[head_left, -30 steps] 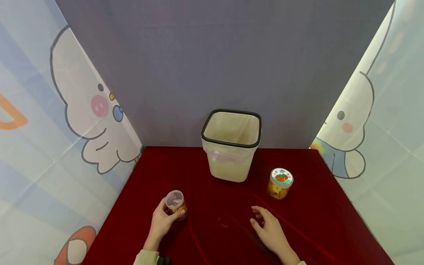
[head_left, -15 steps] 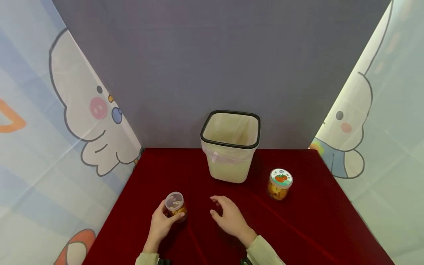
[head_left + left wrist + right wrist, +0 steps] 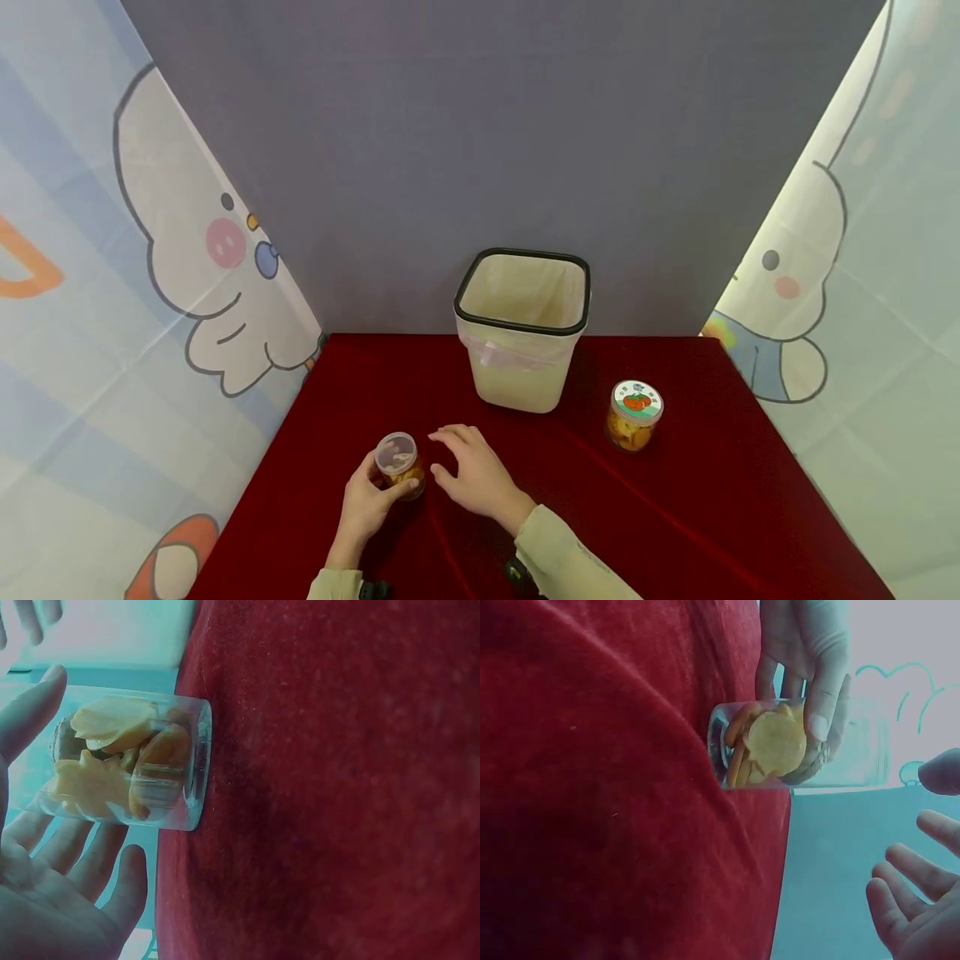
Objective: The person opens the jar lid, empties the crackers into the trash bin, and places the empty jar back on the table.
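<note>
The left hand (image 3: 365, 503) has its grip around a clear jar (image 3: 397, 452), thumb on the near side and fingers on the other, spread only as wide as the jar between them. The jar stands upright on the red cloth (image 3: 360, 375) of the bench, in its near left part. Yellow and brown snack pieces (image 3: 776, 742) lie in its lower part, showing through the wall in both wrist views; above them the jar is see-through. Whether its top is covered I cannot tell.

The right hand (image 3: 480, 479) hovers just to the right of the jar, apart from it. Its grip is loose, the fingers slightly bent and the thumb set away from them, with nothing in hold. Its pale sleeve (image 3: 570, 558) reaches in from the lower edge of the head view.

A 2nd jar (image 3: 632, 425) stands upright on the right part of the bench, well apart from both hands. It holds yellow-orange pieces, and its lid (image 3: 637, 401) bears a white and green label with an orange-red fruit picture. Between the 2 jars, farther back, stands a cream bin (image 3: 521, 379) with a black rim and a translucent liner folded over its edge. Behind it hangs a grey backdrop (image 3: 517, 125).
</note>
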Demonstrator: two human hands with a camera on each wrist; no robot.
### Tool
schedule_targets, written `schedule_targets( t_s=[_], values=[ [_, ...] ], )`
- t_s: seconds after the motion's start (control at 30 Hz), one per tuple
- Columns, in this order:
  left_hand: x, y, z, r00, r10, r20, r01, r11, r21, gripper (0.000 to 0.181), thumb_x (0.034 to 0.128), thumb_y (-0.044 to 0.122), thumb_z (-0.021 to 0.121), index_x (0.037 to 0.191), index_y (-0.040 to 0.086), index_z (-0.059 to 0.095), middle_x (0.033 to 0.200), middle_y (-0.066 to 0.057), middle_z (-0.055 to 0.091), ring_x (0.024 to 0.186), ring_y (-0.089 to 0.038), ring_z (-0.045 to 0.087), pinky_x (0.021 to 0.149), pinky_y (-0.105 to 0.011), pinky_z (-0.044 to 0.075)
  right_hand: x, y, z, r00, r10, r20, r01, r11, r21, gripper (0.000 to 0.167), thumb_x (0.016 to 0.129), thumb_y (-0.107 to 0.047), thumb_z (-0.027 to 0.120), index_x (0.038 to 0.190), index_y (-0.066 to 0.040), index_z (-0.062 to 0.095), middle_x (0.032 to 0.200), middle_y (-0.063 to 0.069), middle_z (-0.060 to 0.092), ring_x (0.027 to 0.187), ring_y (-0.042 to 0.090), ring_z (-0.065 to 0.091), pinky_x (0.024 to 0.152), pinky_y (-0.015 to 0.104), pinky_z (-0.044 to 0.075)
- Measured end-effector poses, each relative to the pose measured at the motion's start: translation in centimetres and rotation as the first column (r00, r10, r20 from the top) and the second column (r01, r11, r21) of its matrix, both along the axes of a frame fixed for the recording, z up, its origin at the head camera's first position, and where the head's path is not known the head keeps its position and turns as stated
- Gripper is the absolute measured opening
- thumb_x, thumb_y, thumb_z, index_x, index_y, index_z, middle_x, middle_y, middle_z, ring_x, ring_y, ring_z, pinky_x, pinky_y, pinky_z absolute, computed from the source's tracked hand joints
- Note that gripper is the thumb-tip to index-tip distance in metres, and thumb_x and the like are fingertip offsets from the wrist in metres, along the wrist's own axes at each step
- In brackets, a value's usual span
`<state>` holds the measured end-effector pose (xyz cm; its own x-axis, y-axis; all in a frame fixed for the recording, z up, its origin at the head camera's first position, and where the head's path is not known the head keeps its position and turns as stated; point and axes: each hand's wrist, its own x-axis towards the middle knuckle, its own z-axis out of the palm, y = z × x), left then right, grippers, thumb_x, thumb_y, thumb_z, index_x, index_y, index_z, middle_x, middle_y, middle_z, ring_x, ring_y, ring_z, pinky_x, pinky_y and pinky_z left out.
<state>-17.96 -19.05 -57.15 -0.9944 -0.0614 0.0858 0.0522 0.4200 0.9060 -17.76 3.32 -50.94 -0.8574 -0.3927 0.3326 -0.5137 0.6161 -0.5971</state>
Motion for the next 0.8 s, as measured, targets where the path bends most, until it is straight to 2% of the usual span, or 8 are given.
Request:
schedule_targets(
  t_s=[0.1, 0.27, 0.43, 0.8],
  values=[
    [0.0, 0.0, -0.2, 1.000, 0.009, 0.000, -0.009, 1.000, 0.000, 0.074, 0.0722, 0.026, 0.092, 0.136, 0.011, 0.056, 0.122, -0.010, 0.065, 0.110, -0.029, 0.061, 0.090, -0.048, 0.051, -0.4, -0.9, 0.3, 1.000, 0.001, -0.010, -0.001, 1.000, -0.004, 0.042, 0.096, -0.028, 0.066, 0.136, -0.017, 0.059, 0.142, 0.005, 0.050, 0.127, 0.020, 0.046, 0.099, 0.040, 0.047],
    [-0.1, 0.1, -0.5, 1.000, 0.021, -0.002, -0.021, 1.000, 0.015, 0.071, 0.0713, 0.027, 0.092, 0.133, 0.013, 0.059, 0.118, -0.008, 0.067, 0.106, -0.025, 0.062, 0.086, -0.040, 0.051, -0.8, -2.2, 0.3, 1.000, -0.017, 0.015, 0.017, 1.000, -0.001, 0.044, 0.096, -0.032, 0.068, 0.136, -0.018, 0.059, 0.148, 0.003, 0.045, 0.131, 0.021, 0.043, 0.100, 0.040, 0.047],
    [-0.1, 0.4, -0.4, 1.000, 0.014, 0.002, -0.015, 0.999, 0.038, 0.070, 0.0715, 0.025, 0.092, 0.132, 0.014, 0.060, 0.118, -0.007, 0.068, 0.104, -0.022, 0.061, 0.086, -0.038, 0.050, -0.9, -3.0, 0.0, 1.000, -0.017, 0.024, 0.018, 1.000, -0.021, 0.043, 0.093, -0.032, 0.072, 0.133, -0.019, 0.061, 0.147, 0.003, 0.046, 0.131, 0.021, 0.044, 0.101, 0.041, 0.046],
    [0.1, 0.0, -0.5, 1.000, 0.020, -0.010, -0.020, 1.000, 0.024, 0.067, 0.0762, 0.019, 0.089, 0.136, 0.012, 0.058, 0.120, -0.008, 0.067, 0.107, -0.025, 0.063, 0.087, -0.037, 0.051, -0.7, -4.6, -0.8, 0.999, 0.026, 0.047, -0.025, 0.999, -0.030, 0.044, 0.094, -0.036, 0.070, 0.134, -0.019, 0.062, 0.143, 0.000, 0.049, 0.128, 0.017, 0.047, 0.100, 0.036, 0.046]
  ],
)
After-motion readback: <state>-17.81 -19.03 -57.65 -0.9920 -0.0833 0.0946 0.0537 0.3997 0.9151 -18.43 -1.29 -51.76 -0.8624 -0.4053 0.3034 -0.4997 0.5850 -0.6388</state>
